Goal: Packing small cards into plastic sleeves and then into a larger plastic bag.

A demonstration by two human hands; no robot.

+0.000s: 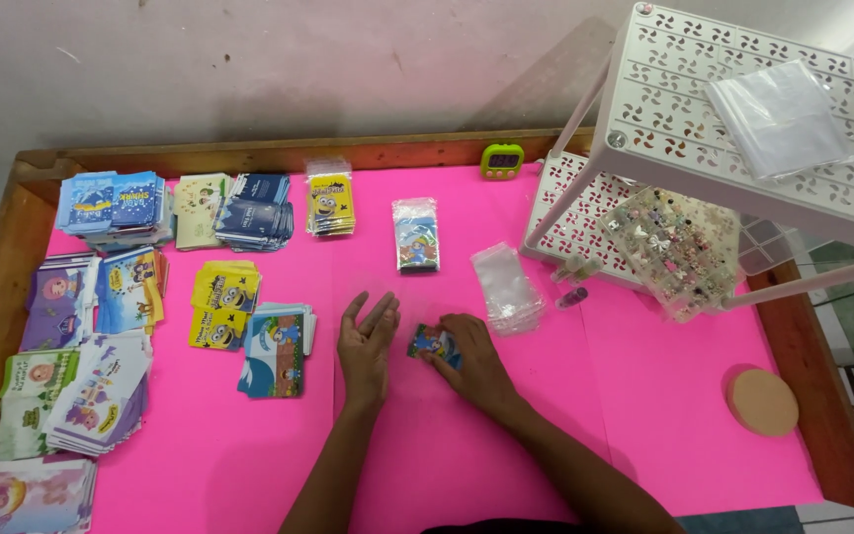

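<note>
My left hand (366,341) lies flat and palm down on the pink table cover (565,396), fingers spread, holding nothing. Just to its right, my right hand (473,358) presses down on a small colourful picture card (433,343) that lies on the cover; its fingers rest on the card's right part. A loose stack of clear plastic sleeves (506,288) lies just beyond my right hand. A sleeved pack of cards (416,234) sits farther back in the middle.
Several piles of printed cards cover the left side, such as yellow ones (222,304) and blue ones (114,203). A white perforated shelf rack (743,129) stands at the right with a bead tray (679,247). A green timer (502,160) sits at the back, a round cork coaster (762,400) right.
</note>
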